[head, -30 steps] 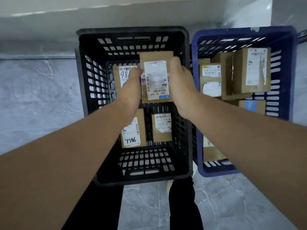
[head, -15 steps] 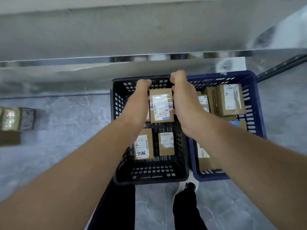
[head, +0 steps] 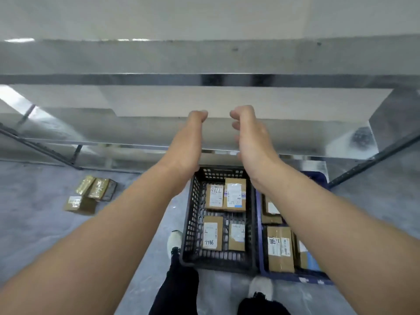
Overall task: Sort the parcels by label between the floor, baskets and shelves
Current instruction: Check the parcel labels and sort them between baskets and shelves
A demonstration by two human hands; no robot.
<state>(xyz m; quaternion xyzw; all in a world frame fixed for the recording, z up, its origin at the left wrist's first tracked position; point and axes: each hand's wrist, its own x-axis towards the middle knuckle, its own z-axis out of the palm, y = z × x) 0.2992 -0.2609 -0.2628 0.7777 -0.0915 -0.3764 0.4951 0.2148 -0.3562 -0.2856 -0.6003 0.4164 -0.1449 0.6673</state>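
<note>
You've got glossy metal shelves, matt cardboard parcels with paper labels, perforated plastic baskets and a smooth, marbled floor.

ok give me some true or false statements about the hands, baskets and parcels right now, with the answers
1. The black basket holds four parcels. True.
2. The left hand grips a parcel. False: it holds nothing, and its fingers are loosely curled.
3. The blue basket stands right beside the black basket, on its right. True.
4. The floor parcels lie to the right of both baskets. False: they lie on the floor to the left of the black basket.
5. The right hand rests on the blue basket's rim. False: it hovers above the baskets, holding nothing.
</note>
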